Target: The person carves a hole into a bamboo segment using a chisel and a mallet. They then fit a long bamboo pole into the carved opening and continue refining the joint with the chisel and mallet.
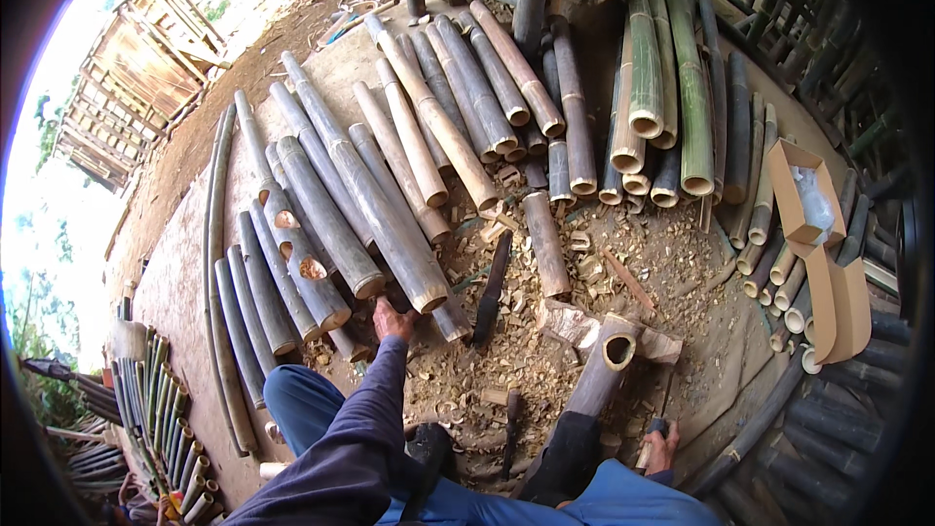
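Note:
My left hand (392, 319) is at the near ends of the grey bamboo poles (331, 205), its fingers curled at a pole's cut end; part of its grip is hidden. My right hand (662, 450), low on the right, is closed around the handle of a tool with a thin dark blade (668, 392); its exact kind is unclear. Between my legs, a bamboo section (596, 380) with an open hollow end leans on a split wood block (653, 343). A dark, long-bladed tool (493, 290) lies among the chips, and another dark-handled tool (511, 433) lies nearer me.
Wood chips (604, 253) cover the ground ahead. Green bamboo poles (672, 88) lie at the far right, near an open cardboard box (806, 195). One pole at the left has scooped notches (312, 268). More bamboo is stacked at lower left (166, 429) and along the right edge.

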The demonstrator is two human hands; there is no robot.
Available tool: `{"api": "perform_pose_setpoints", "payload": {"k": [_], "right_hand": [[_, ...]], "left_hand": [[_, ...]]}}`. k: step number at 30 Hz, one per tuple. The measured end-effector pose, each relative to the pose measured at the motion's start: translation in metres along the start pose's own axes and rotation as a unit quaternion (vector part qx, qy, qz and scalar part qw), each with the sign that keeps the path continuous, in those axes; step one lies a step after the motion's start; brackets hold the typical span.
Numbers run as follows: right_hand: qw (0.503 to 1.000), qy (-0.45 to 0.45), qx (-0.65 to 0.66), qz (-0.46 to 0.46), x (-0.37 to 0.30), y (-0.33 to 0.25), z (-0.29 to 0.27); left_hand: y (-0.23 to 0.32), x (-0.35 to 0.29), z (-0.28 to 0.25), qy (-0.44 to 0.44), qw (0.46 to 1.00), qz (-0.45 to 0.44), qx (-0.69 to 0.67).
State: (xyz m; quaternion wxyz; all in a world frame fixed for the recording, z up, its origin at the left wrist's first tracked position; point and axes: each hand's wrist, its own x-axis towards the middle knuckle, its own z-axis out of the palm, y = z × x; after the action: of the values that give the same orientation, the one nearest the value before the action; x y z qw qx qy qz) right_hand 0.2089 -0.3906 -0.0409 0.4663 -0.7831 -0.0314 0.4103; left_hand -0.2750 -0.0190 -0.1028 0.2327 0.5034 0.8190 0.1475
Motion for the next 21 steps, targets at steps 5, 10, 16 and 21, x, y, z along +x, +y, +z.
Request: {"api": "perform_pose_setpoints", "payload": {"k": [5,10,16,21], "right_hand": [[1.0,-0.012,-0.008,0.015,0.006,0.01,0.003],[0.999,0.002,0.004,0.041,-0.001,0.01,0.014],[1.0,-0.014,-0.002,-0.016,0.007,0.02,0.005],[0.999,-0.018,-0.03,-0.015,-0.003,0.002,0.018]], "left_hand": [[0.012,0.007,-0.018,-0.069,0.997,0.021,0.036],[0.001,0.028,-0.06,-0.267,0.945,0.092,0.166],[0.092,0.019,-0.178,-0.424,0.816,0.19,0.344],[0.272,0.099,-0.254,0.067,0.898,0.332,0.282]]}}
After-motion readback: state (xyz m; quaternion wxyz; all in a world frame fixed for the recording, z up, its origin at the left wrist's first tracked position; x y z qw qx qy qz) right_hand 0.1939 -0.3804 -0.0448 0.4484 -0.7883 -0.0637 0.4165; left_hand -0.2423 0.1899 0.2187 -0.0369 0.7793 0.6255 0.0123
